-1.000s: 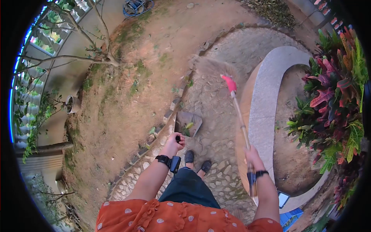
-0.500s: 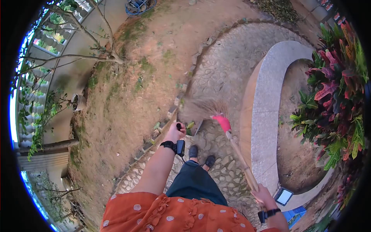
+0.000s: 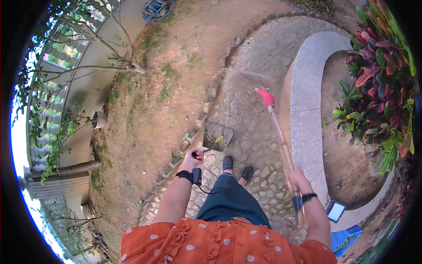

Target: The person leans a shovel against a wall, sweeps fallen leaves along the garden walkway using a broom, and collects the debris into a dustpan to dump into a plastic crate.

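Note:
My right hand (image 3: 297, 178) is wrapped round the wooden handle of a broom (image 3: 279, 132). The broom has a pink binding and fine straw bristles, blurred, spread over the stone path in front of me. My left hand (image 3: 192, 159) is closed round the black-tipped end of a long handle, seen almost end-on. Below it, a dustpan (image 3: 226, 136) rests on the path by the stone edging, with green and yellow leaves at it. The join between handle and pan is hard to make out.
A curved stone-topped bench wall (image 3: 305, 101) runs along the right, round a bed of red and green croton plants (image 3: 378, 79). Low edging (image 3: 215, 90) separates path from bare soil. On the left are a small tree (image 3: 132, 66), a pot (image 3: 99, 119) and a coiled blue hose (image 3: 158, 9).
My right hand has moved forward with the broom, its bristles sweeping farther up the path, away from the dustpan. The pan shows more fully now. My left hand keeps its grip.

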`<action>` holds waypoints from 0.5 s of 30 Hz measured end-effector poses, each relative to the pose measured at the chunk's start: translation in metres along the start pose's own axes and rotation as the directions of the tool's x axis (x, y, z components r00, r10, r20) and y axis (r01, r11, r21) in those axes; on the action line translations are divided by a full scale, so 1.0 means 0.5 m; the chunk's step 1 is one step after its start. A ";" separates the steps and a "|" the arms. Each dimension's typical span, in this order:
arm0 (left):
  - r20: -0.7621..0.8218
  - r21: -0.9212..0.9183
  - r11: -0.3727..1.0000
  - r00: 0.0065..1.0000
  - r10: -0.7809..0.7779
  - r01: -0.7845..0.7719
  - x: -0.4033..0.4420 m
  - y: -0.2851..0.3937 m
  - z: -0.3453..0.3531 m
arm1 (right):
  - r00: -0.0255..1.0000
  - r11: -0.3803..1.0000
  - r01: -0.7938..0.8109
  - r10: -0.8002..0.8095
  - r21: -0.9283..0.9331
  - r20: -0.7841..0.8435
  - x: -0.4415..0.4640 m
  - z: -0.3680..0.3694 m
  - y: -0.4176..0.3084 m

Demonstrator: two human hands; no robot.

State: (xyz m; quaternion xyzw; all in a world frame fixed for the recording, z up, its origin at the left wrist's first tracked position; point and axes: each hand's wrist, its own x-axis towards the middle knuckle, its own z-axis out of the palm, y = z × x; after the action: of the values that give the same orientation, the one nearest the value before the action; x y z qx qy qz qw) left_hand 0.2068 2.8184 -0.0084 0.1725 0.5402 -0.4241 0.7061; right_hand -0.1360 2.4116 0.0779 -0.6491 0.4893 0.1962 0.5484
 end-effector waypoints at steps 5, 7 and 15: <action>-0.014 0.017 1.000 1.000 0.022 -0.021 -0.016 0.020 -0.063 | 0.999 0.990 -0.037 0.038 -0.138 0.001 -0.028 0.120 0.100; 0.006 -0.023 0.998 0.998 0.060 -0.059 -0.008 0.028 -0.074 | 0.980 0.958 -0.163 0.186 -0.236 0.077 -0.143 0.110 0.142; -0.030 -0.063 0.994 0.996 0.083 -0.085 0.004 0.081 -0.100 | 0.946 0.879 -0.224 0.300 -0.421 0.124 -0.523 0.050 0.249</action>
State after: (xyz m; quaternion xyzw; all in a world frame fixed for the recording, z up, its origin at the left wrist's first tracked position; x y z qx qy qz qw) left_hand 0.2080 2.8760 -0.0366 0.1784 0.5555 -0.3741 0.7209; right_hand -0.3512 2.5538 0.2120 -0.6540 0.4688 0.4246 0.4151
